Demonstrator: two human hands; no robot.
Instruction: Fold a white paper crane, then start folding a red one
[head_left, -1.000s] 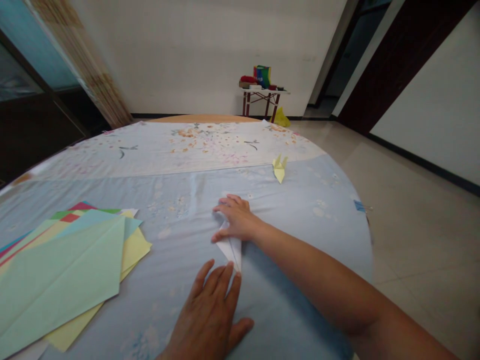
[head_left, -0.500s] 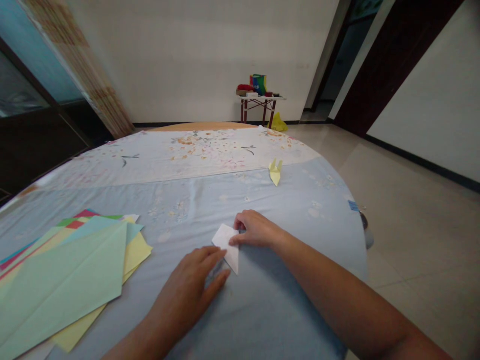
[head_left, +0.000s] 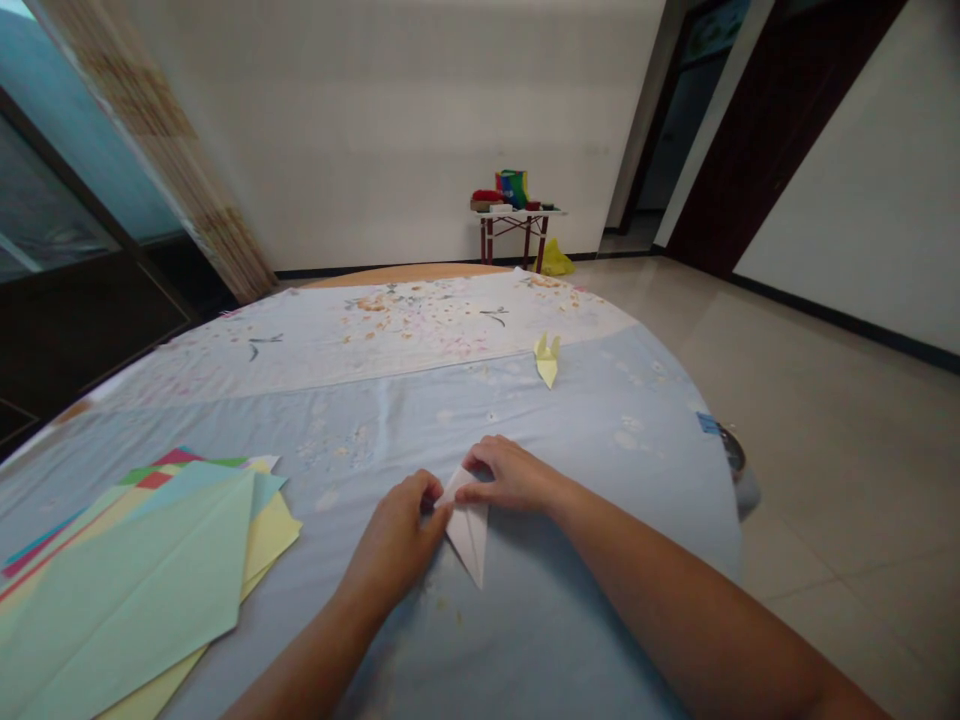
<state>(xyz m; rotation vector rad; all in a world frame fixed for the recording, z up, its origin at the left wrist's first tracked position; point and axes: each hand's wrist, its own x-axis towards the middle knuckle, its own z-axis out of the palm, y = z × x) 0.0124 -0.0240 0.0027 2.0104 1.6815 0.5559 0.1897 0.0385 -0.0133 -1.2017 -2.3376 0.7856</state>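
The right forearm (head_left: 697, 600) slants in from the lower right with its elbow out wide, while the left forearm (head_left: 315, 640) rises from the bottom edge; the two nearly meet at the front of the round worktop (head_left: 397, 273). Both hands are low over it, knuckles bent and fingers curled. The right hand (head_left: 506, 475) is almost closed, thumb laid over the white paper (head_left: 471, 545) and fingers round its upper right edge. The left hand (head_left: 405, 525) is also nearly closed, pinching the left edge between thumb and forefinger. The folded white paper lies between them, its long point toward the person, its upper part partly covered by the right thumb.

A flowered cloth (head_left: 390, 420) covers most of the worktop. Beyond stands a small table (head_left: 517, 212) by the wall, carrying a colourful bag (head_left: 512, 187). Coloured sheets (head_left: 150, 590) overlap left of the left forearm, well apart from it. Past the right hand sits a yellow folded paper (head_left: 547, 368), and a blue clip (head_left: 706, 423) grips the cloth's right edge.
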